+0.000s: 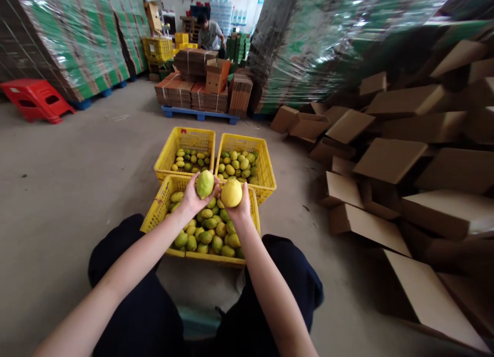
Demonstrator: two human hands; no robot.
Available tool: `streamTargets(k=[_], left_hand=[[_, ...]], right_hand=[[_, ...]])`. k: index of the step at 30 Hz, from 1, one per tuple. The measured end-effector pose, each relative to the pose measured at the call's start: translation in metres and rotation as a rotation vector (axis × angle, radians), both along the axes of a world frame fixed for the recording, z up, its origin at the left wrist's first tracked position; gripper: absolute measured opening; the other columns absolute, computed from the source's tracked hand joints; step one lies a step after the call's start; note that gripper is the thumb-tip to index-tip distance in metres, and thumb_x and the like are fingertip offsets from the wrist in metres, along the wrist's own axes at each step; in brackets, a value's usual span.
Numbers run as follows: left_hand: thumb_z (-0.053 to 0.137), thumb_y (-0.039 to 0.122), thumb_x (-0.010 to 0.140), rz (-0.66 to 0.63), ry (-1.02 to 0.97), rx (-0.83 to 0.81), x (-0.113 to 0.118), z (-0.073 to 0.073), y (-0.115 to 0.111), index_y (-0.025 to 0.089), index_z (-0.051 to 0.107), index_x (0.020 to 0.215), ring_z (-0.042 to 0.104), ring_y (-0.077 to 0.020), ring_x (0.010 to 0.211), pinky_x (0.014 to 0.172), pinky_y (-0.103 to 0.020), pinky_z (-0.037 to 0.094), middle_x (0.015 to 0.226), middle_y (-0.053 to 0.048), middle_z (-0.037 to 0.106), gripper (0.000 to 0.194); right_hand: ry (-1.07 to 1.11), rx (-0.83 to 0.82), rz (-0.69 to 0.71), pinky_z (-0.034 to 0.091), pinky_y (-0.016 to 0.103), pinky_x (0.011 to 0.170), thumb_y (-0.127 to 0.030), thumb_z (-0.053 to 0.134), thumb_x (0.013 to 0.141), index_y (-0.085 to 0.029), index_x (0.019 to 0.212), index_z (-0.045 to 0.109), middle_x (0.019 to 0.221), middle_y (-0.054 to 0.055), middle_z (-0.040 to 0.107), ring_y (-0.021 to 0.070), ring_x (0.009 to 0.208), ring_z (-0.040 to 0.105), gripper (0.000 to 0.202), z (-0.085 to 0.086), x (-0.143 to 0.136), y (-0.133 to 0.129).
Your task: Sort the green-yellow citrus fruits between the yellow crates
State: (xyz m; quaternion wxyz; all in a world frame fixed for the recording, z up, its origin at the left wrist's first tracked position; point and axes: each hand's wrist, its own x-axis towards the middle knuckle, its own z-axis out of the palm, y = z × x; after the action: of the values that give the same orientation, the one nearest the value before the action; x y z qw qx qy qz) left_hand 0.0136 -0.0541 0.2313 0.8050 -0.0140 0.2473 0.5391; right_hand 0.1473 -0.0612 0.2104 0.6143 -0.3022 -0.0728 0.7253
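My left hand (194,198) holds a green-yellow lemon (205,184), its fingers curled round the fruit from below. Beside it, my right hand (241,208) grips a yellower, rounder lemon (231,193). Both hands are raised over the near yellow crate (154,213), which holds many green and yellow lemons (210,224). Just beyond my hands stand two more yellow crates, the left one (164,154) and the right one (267,164), each with lemons inside. The two held lemons are close together but apart.
Cardboard boxes (389,159) lie heaped on the right. Ahead, a blue pallet (200,115) carries stacked cardboard, with a person (210,34) behind it. A red stool (36,99) stands at the left, near wrapped stacks (88,38). My knees flank the near crate.
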Motion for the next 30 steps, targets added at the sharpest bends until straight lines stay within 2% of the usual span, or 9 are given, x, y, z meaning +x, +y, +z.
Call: streamTargets(k=[5, 11, 15, 18, 22, 26, 27, 28, 30], left_hand=[[0.043, 0.035, 0.097, -0.046, -0.017, 0.047, -0.003, 0.002, -0.003, 0.013, 0.065, 0.120, 0.072, -0.0169, 0.074, 0.064, -0.025, 0.060, 0.088, -0.008, 0.074, 0.038], [0.042, 0.033, 0.097, -0.078, 0.001, 0.059, -0.005, 0.002, -0.007, 0.012, 0.066, 0.114, 0.072, -0.0170, 0.072, 0.062, -0.026, 0.060, 0.086, -0.008, 0.075, 0.036], [0.044, 0.031, 0.097, -0.037, 0.061, 0.052, -0.006, -0.001, -0.006, 0.013, 0.067, 0.106, 0.073, -0.0193, 0.078, 0.067, -0.029, 0.062, 0.084, -0.009, 0.074, 0.031], [0.045, 0.031, 0.097, -0.032, 0.133, 0.029, -0.006, -0.013, -0.002, 0.012, 0.066, 0.101, 0.073, -0.0196, 0.080, 0.069, -0.029, 0.062, 0.084, -0.010, 0.074, 0.029], [0.049, 0.018, 0.093, -0.281, 0.335, -0.109, -0.002, -0.045, -0.018, 0.016, 0.064, 0.090, 0.069, -0.0142, 0.060, 0.053, -0.020, 0.057, 0.070, -0.004, 0.070, 0.016], [0.054, 0.005, 0.085, -0.606, 0.418, -0.180, 0.000, -0.079, -0.062, 0.018, 0.066, 0.094, 0.065, -0.0218, 0.045, 0.039, -0.032, 0.054, 0.062, -0.004, 0.067, 0.019], [0.056, 0.005, 0.083, -0.755, 0.461, -0.221, -0.002, -0.083, -0.069, 0.020, 0.066, 0.099, 0.065, -0.0223, 0.046, 0.038, -0.033, 0.053, 0.065, -0.003, 0.068, 0.023], [0.058, 0.006, 0.082, -0.821, 0.489, -0.261, -0.006, -0.084, -0.071, 0.021, 0.065, 0.105, 0.066, -0.0231, 0.047, 0.038, -0.034, 0.053, 0.068, -0.004, 0.069, 0.028], [0.060, 0.012, 0.083, -0.739, 0.517, -0.315, -0.019, -0.076, -0.058, 0.022, 0.062, 0.116, 0.068, -0.0252, 0.052, 0.040, -0.038, 0.054, 0.077, -0.007, 0.070, 0.034]], right_hand=[[-0.007, -0.035, 0.065, 0.055, 0.029, 0.047, -0.054, 0.045, 0.094, -0.016, 0.088, 0.065, 0.068, 0.006, 0.073, 0.0190, 0.054, 0.068, 0.043, 0.003, 0.001, -0.001], [-0.019, -0.081, 0.068, 0.056, 0.029, 0.049, -0.049, 0.026, 0.100, -0.015, 0.088, 0.065, 0.066, 0.007, 0.072, 0.0192, 0.055, 0.068, 0.054, 0.010, -0.001, -0.003], [-0.015, -0.093, -0.017, 0.058, 0.030, 0.055, -0.046, 0.039, 0.096, -0.017, 0.091, 0.063, 0.069, 0.005, 0.072, 0.0183, 0.058, 0.068, 0.039, 0.005, -0.001, -0.001], [-0.030, -0.115, -0.060, 0.059, 0.031, 0.058, -0.044, 0.044, 0.093, -0.019, 0.091, 0.062, 0.070, 0.003, 0.072, 0.0184, 0.062, 0.069, 0.031, 0.004, 0.004, -0.001], [-0.020, -0.219, -0.045, 0.059, 0.029, 0.058, -0.037, 0.046, 0.089, -0.020, 0.089, 0.062, 0.069, 0.002, 0.071, 0.0175, 0.064, 0.069, 0.023, 0.009, 0.018, -0.003], [-0.053, -0.269, -0.051, 0.060, 0.029, 0.060, -0.032, 0.046, 0.087, -0.023, 0.083, 0.061, 0.066, 0.002, 0.069, 0.0169, 0.065, 0.068, 0.019, 0.006, 0.034, 0.000], [-0.072, -0.264, -0.046, 0.060, 0.030, 0.061, -0.032, 0.046, 0.086, -0.023, 0.082, 0.061, 0.067, 0.002, 0.069, 0.0173, 0.066, 0.068, 0.018, 0.004, 0.038, 0.001], [-0.093, -0.256, -0.037, 0.061, 0.031, 0.062, -0.032, 0.047, 0.086, -0.023, 0.081, 0.061, 0.068, 0.002, 0.069, 0.0177, 0.068, 0.068, 0.017, 0.002, 0.040, 0.003], [-0.132, -0.239, -0.017, 0.061, 0.033, 0.062, -0.033, 0.048, 0.085, -0.024, 0.079, 0.059, 0.068, 0.002, 0.069, 0.0182, 0.068, 0.068, 0.016, -0.004, 0.044, 0.005]])
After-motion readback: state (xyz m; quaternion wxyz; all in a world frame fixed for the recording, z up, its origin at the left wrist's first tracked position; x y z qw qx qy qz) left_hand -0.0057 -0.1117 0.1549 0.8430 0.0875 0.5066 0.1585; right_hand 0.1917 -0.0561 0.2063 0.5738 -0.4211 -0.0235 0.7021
